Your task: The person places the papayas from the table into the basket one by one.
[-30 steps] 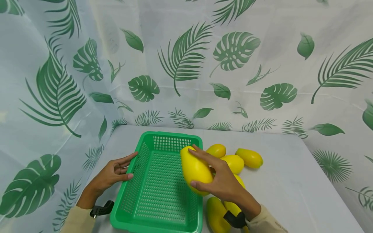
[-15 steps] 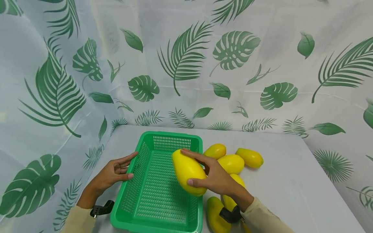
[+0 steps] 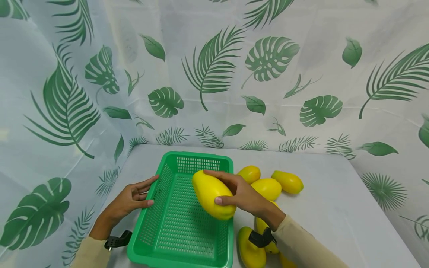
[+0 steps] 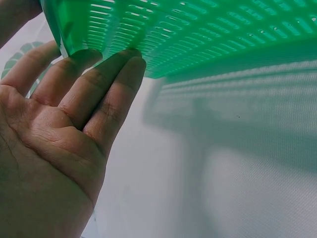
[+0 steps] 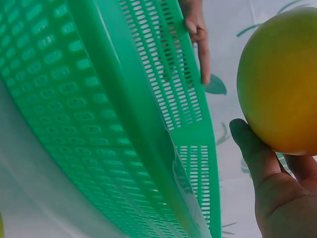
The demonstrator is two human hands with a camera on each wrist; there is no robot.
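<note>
My right hand (image 3: 249, 195) holds a large yellow mango (image 3: 209, 195) above the right side of a green plastic basket (image 3: 181, 212) with slotted walls and floor. Thumb and fingers wrap the fruit's near end; its narrower end tilts up and to the left. In the right wrist view the mango (image 5: 282, 84) looks greenish-yellow, with the basket rim beside it. My left hand (image 3: 130, 197) grips the basket's left edge, thumb over the rim. Seen from the left wrist, its fingers (image 4: 94, 89) press the outside of the slotted wall.
Several more mangoes lie on the white table right of the basket: one far right (image 3: 287, 182), one behind (image 3: 249, 174), one partly green in front (image 3: 250, 247). The right forearm covers part of the group. A leaf-patterned cloth (image 3: 214, 74) hangs behind and at the sides.
My right hand has carried the mango leftward, from over the basket's right rim to further inside it. The left hand and basket have stayed in place.
</note>
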